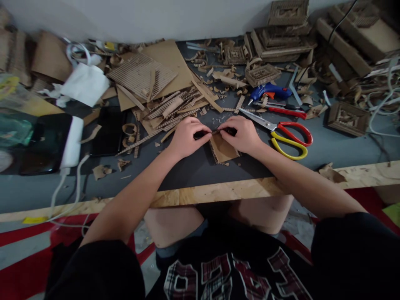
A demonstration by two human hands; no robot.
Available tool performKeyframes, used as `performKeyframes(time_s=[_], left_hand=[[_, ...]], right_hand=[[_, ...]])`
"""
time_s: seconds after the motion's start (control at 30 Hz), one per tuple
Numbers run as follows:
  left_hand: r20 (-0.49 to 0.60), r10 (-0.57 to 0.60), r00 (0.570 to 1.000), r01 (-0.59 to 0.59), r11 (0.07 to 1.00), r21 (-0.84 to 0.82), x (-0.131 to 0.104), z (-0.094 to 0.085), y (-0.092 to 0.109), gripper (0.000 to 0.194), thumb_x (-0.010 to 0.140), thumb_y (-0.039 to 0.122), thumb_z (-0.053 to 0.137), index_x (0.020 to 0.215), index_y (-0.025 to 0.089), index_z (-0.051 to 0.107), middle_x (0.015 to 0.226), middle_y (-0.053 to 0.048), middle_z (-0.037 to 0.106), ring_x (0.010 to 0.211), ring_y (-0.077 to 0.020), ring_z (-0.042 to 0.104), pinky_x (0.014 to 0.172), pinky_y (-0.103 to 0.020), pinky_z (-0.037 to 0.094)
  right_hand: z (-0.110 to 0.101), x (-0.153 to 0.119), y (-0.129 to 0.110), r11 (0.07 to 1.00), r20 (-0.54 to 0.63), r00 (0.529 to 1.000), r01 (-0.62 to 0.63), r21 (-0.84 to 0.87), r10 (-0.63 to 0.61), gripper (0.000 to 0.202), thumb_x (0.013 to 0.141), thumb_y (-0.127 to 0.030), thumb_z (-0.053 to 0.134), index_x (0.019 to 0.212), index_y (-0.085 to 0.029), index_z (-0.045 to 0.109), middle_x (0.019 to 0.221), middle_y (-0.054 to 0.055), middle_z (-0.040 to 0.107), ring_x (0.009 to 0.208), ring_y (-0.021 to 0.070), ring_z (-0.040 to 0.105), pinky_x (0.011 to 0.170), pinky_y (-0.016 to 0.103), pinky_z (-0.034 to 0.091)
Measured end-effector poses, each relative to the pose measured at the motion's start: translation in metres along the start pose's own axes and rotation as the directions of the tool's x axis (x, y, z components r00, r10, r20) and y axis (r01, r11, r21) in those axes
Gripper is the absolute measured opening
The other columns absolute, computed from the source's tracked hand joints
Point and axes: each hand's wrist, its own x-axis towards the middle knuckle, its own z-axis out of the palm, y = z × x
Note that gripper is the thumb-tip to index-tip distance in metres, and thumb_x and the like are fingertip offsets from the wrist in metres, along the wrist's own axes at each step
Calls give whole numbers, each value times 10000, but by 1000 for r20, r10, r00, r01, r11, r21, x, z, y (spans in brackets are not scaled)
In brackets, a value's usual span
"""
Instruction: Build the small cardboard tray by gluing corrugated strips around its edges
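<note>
My left hand (186, 136) and my right hand (240, 134) meet at the middle of the grey table. Together they pinch a thin corrugated cardboard strip (216, 131) along the top edge of a small brown cardboard piece (222, 150) that lies flat on the table. The fingertips of both hands are closed on the strip, almost touching each other. Much of the strip is hidden under the fingers.
Red and yellow scissors (286, 132) lie just right of my right hand, with a blue glue gun (269, 90) behind them. Cardboard sheets and strips (156, 81) pile up at the back, small cardboard baskets (262, 74) too. A black phone (108, 130) and charger cable (67, 183) lie left. The wooden table edge (215, 192) runs in front.
</note>
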Motion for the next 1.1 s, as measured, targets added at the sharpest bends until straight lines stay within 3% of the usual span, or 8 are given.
performKeyframes(time_s=[0.07, 0.2, 0.4, 0.5, 0.73, 1.1], left_hand=[[-7, -3, 1000, 3, 1000, -8, 0, 0, 0, 240, 923, 384, 619, 958, 218, 789, 924, -74, 755, 1051, -258, 649, 947, -413, 525], [-4, -27, 1000, 27, 999, -30, -1, 1, 0, 229, 927, 385, 642, 970, 213, 786, 962, -80, 745, 1073, -258, 649, 935, -401, 534], [3, -29, 1000, 29, 1000, 2, -1, 2, 0, 244, 931, 387, 651, 991, 201, 795, 950, -82, 761, 1054, -260, 650, 955, -412, 517], [14, -18, 1000, 17, 999, 31, 0, 3, -1, 270, 956, 386, 621, 1012, 191, 798, 968, -93, 772, 1054, -266, 655, 985, -438, 493], [15, 51, 999, -52, 998, 38, 0, 5, -2, 298, 981, 372, 562, 1008, 180, 788, 939, -83, 768, 1032, -245, 643, 959, -397, 500], [-46, 9, 999, -8, 1000, 17, -1, 8, -3, 222, 917, 328, 642, 924, 174, 802, 885, -79, 772, 1022, -255, 659, 937, -401, 507]], right_hand=[[0, 0, 0, 1000, -8, 1000, -2, 19, 2, 199, 831, -208, 625, 907, -220, 809, 937, 56, 787, 909, 224, 719, 868, 365, 551], [1, -1, 2, 995, -41, 997, -55, 80, 58, 376, 788, -193, 637, 1138, -186, 773, 892, 44, 780, 770, 191, 688, 768, 332, 546], [3, -1, 4, 1000, -56, 998, -7, 0, 7, 205, 772, -167, 616, 860, -192, 799, 882, 53, 785, 837, 206, 706, 829, 335, 542], [3, -1, 3, 1000, -89, 996, -10, -9, 9, 216, 767, -158, 605, 858, -176, 799, 867, 60, 778, 813, 202, 704, 797, 320, 538], [2, 1, 1, 998, -44, 997, -65, -27, 64, 221, 756, -160, 611, 854, -191, 806, 871, 48, 785, 811, 209, 704, 788, 320, 532], [4, 0, 4, 999, -107, 993, -47, -22, 44, 193, 734, -144, 642, 812, -201, 809, 863, 37, 792, 804, 202, 722, 803, 322, 557]])
